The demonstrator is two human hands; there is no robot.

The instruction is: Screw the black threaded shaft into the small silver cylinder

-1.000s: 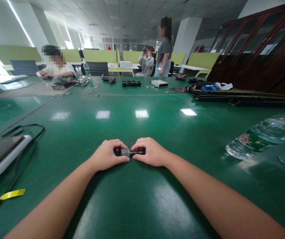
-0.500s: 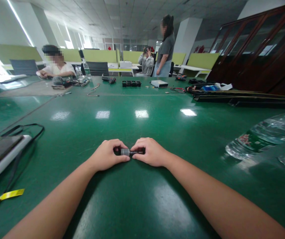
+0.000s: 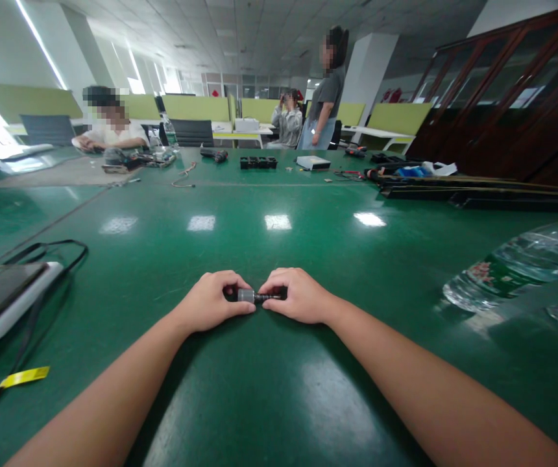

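Just above the green tabletop (image 3: 240,253), a small grey metal cylinder (image 3: 246,296) lies sideways between the thumb and fingers of my left hand (image 3: 211,301). A thin dark ridged shaft (image 3: 262,298) points from its right end toward my right hand (image 3: 301,297). The right thumb and fingertips are closed around that shaft, and its far end shows in the gap of the hand. Fingers hide part of the cylinder's left end. Both hands sit close together at the middle of the view.
A clear water bottle (image 3: 517,269) stands at the right. A phone-like device (image 3: 9,295) with a black strap lies at the left. A black slotted part (image 3: 258,163), a white box (image 3: 313,163) and dark strips (image 3: 459,189) are farther back. Several people are beyond.
My right hand has slid slightly right along the shaft, leaving a little more of it showing beside the cylinder. My left hand keeps its hold. The standing person in the background has shifted.
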